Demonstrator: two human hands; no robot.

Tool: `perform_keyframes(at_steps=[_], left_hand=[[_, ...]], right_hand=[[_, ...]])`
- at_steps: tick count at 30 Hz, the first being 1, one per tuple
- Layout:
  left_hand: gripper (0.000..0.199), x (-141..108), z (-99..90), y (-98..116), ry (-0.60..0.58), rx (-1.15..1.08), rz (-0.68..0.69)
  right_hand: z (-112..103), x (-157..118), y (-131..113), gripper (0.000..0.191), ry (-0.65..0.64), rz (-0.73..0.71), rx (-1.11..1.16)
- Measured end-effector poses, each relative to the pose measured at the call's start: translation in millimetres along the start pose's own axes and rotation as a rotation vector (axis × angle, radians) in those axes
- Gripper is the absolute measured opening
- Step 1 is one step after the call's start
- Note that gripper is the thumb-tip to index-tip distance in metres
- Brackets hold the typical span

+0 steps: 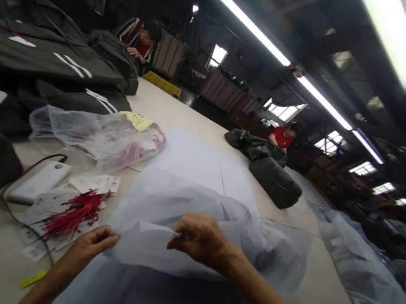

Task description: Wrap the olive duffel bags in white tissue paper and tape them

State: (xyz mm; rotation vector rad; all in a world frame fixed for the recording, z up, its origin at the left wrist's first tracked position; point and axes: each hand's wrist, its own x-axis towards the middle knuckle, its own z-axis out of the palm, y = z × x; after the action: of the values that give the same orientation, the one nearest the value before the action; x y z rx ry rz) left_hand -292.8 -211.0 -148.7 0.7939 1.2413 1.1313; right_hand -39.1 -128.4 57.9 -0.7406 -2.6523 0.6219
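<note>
A translucent plastic bag (168,193) lies across the middle of the table, its near edge raised between my hands. My left hand (92,242) pinches the left corner of that edge between thumb and fingers. Further right, my right hand (199,238) is closed on the same edge, with the plastic gathered in its fingers. Beneath the bag is a stack of flat bluish plastic sheets (115,294). Just left of my left hand lie a bundle of red strings (76,216) and white tags (44,205).
Dark duffel bags (48,49) with white stripes are piled at the left. A clear bag with a yellow note (135,120), a white power bank (40,182) and a yellow cutter (33,279) lie nearby. Dark bags (274,180) stand farther back. Two people work beyond.
</note>
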Motion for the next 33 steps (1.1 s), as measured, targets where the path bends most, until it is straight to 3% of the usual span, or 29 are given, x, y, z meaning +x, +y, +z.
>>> perform_keyframes(at_steps=[6, 8, 11, 13, 15, 17, 20, 25, 28, 31, 33], left_hand=[[0.044, -3, -5.8, -13, 0.032, 0.206, 0.090], [0.050, -1, -1.4, -14, 0.121, 0.144, 0.119], [0.084, 4, 5.4, -11, 0.220, -0.072, 0.220], [0.105, 7, 8.0, -5, 0.169, -0.129, 0.278], [0.113, 10, 9.5, 5, 0.103, -0.088, 0.314], [0.107, 14, 11.4, 15, 0.081, 0.012, 0.340], [0.082, 21, 17.2, 28, 0.086, 0.199, 0.342], [0.046, 30, 29.4, 35, 0.113, 0.302, 0.170], [0.047, 31, 29.9, 32, 0.146, 0.310, 0.106], [0.050, 30, 28.2, 27, 0.201, 0.332, 0.123], [0.052, 29, 29.1, 24, 0.237, 0.328, 0.125]], right_hand=[[3, 52, 40, 0.035, 0.020, 0.144, 0.078], [9, 62, 56, 0.039, 0.029, 0.185, 0.124], [20, 70, 71, 0.041, 0.030, 0.222, 0.126], [26, 74, 76, 0.040, 0.025, 0.231, 0.095], [30, 78, 76, 0.037, 0.014, 0.228, 0.073], [32, 83, 76, 0.032, -0.008, 0.222, 0.076], [35, 90, 77, 0.025, -0.044, 0.201, 0.048], [41, 95, 77, 0.021, -0.073, 0.216, -0.101], [25, 80, 77, 0.031, -0.070, 0.223, -0.127], [-12, 41, 83, 0.052, -0.041, 0.281, -0.124], [-42, 5, 91, 0.050, -0.048, 0.417, -0.082]])
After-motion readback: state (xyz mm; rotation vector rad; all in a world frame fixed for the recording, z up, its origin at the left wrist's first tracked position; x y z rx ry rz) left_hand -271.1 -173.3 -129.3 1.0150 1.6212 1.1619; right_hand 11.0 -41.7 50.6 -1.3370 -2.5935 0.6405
